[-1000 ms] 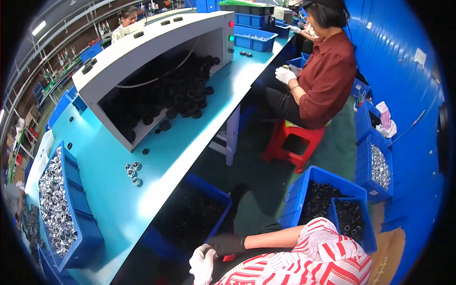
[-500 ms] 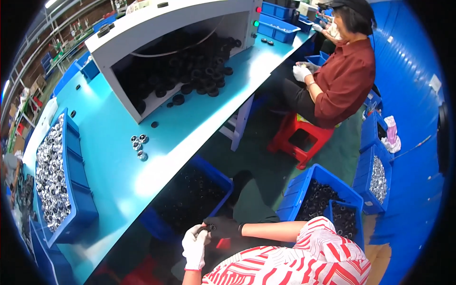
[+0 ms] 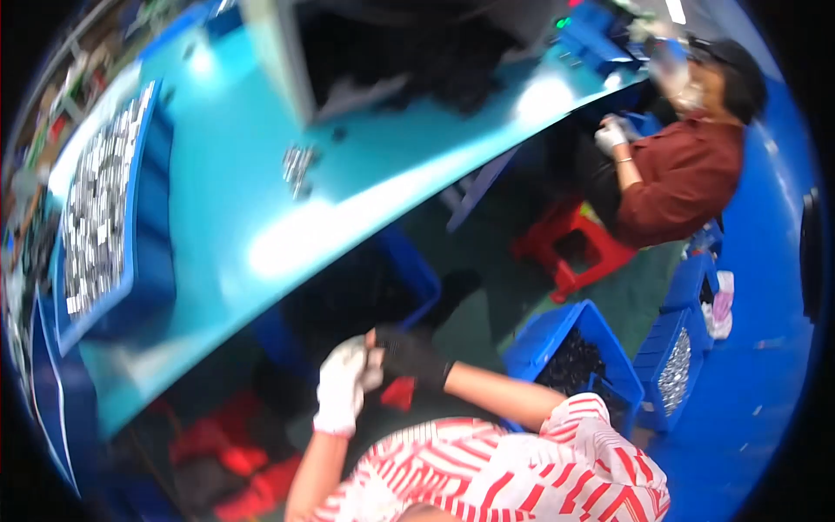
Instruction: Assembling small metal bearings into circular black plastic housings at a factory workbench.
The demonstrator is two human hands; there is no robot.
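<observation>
Frame is motion-blurred, fine detail is soft.

Left hand (image 3: 342,393) wears a white glove, right hand (image 3: 409,355) a black glove. Both meet below the near edge of the teal table (image 3: 217,217), over the gap in front of a blue bin (image 3: 409,277) under the table. Right hand's fingers are curled and pressed against the left glove's fingertips, so the two hands are touching. Left fingers are bent, half closed. Can't tell if either hand has hold of a part or only of the other glove; blur hides it.

A red patch (image 3: 398,393) sits just beneath the two hands; what it is I can't tell. Striped red-and-white sleeve (image 3: 557,452) runs off to the lower right.

On the table: a small cluster of metal parts (image 3: 297,165), well apart from the hands. Blue tray (image 3: 148,252) of silvery parts at the table's left end. Open white box (image 3: 287,61) with dark parts at the far side.

On the floor to the right: blue crate (image 3: 574,348) of dark parts, near the right forearm, with another crate (image 3: 674,370) of silvery parts just beside it. A second person (image 3: 678,178) in a dark red shirt sits on a red stool (image 3: 574,252) further along the table.
</observation>
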